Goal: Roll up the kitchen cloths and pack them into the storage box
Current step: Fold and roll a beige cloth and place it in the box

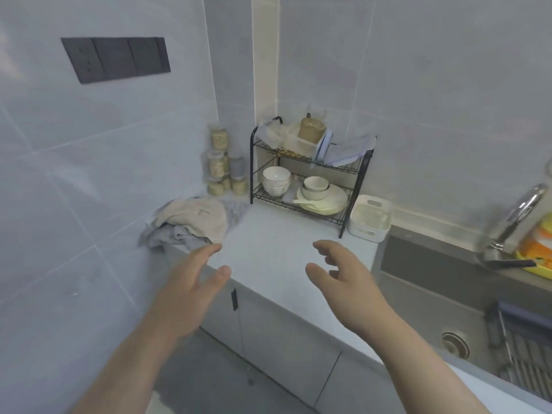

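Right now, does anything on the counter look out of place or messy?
Only the cloths: they lie in a crumpled, unrolled heap in the counter's left corner. The box stands upright beside the rack; no spill shows.

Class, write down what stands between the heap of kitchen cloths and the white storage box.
The head view shows a black wire dish rack, holding bowls, between the kitchen cloths and the storage box; bare countertop lies before it.

Left grip (191, 285); right grip (349, 283); both slack
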`<state>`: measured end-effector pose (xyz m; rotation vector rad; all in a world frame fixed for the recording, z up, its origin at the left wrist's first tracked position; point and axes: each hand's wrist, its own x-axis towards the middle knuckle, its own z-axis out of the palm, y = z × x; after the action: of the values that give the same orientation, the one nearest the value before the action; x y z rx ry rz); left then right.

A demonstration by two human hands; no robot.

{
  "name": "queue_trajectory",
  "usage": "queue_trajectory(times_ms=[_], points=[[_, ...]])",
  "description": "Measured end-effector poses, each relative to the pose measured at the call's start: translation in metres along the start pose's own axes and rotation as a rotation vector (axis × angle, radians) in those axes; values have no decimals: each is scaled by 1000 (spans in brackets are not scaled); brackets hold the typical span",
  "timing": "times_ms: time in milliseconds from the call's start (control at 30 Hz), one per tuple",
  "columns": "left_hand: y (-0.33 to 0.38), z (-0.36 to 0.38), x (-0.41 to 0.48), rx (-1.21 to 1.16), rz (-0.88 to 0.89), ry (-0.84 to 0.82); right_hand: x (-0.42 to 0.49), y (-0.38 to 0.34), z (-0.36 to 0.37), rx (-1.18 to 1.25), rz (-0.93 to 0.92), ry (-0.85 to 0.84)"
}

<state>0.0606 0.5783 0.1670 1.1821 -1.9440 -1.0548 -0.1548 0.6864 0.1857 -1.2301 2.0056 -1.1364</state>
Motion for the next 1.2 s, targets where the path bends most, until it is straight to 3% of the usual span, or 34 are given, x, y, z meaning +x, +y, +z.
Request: queue_trajectory(times_ms=[300, 633, 900, 1200], points=[[-7, 14, 106, 132, -101, 71, 132, 14, -7, 16, -52, -117], [-53, -33, 201, 326, -144, 121, 236, -1, 46, -7, -128, -234], [-137, -72, 351, 352, -162, -21, 345, -6, 142, -49, -1, -205], [-264, -81, 498, 517, -205, -236, 483, -2, 286, -48, 337, -214]])
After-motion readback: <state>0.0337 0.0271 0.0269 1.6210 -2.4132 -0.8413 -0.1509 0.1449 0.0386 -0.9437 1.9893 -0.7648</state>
